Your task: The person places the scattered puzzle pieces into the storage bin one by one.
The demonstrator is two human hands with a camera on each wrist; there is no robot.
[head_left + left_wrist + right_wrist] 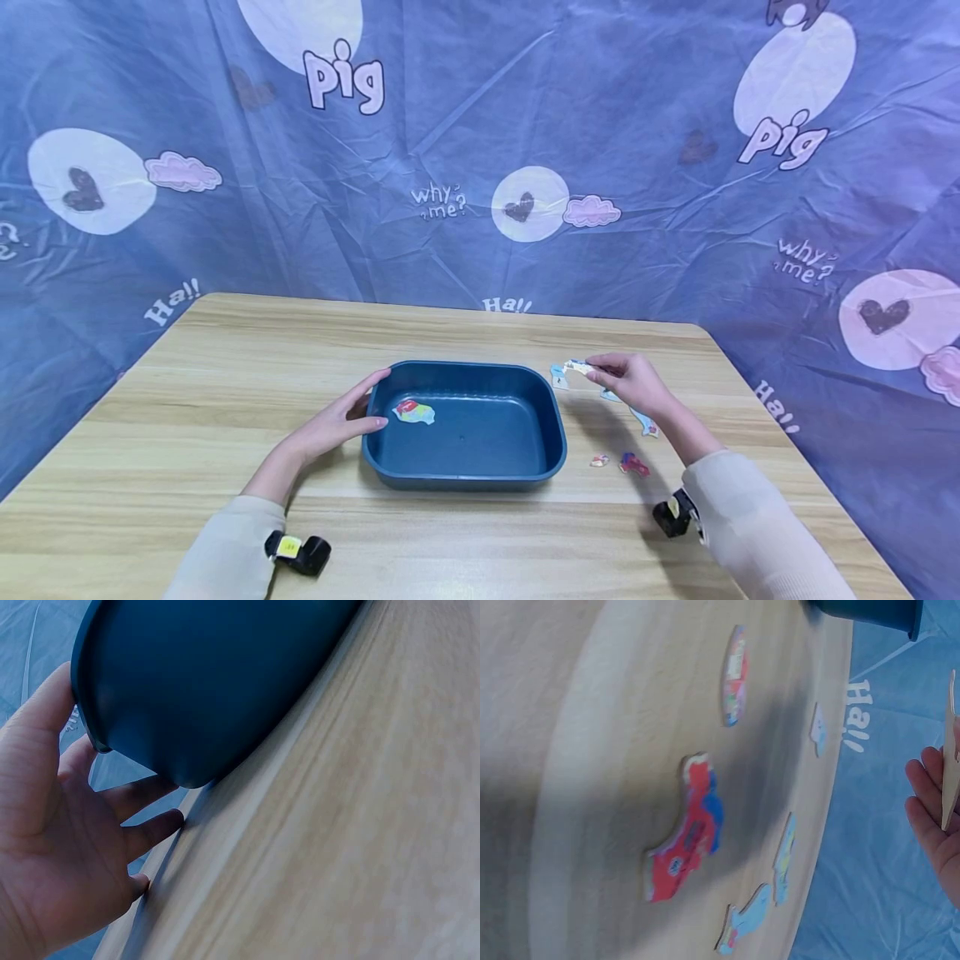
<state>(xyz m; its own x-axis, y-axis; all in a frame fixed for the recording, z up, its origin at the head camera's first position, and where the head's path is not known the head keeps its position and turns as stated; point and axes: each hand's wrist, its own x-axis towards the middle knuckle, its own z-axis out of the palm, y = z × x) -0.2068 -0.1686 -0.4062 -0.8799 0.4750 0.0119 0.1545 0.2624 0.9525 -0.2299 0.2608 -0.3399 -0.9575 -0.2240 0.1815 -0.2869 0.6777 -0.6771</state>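
A dark blue plastic tub [461, 482] stands mid-table. At its left end my left hand [337, 425] holds the rim, thumb over the edge and index finger at the far corner. In the left wrist view the other fingers [154, 832] spread below the rim. One red, yellow and pale blue puzzle piece [415, 412] lies inside the tub, toward the left. Beyond the tub's right end, my right hand [633, 383] pinches a thin flat puzzle piece [577, 367] above the table. Its wooden edge [951, 761] shows in the right wrist view.
Several loose puzzle pieces lie right of the tub: a light blue one [558, 377] near the raised piece, a long blue one [645, 422] under the right forearm, a red and blue one [633, 464] and a small one [599, 460] nearer. A blue printed cloth [465, 250] hangs behind the table.
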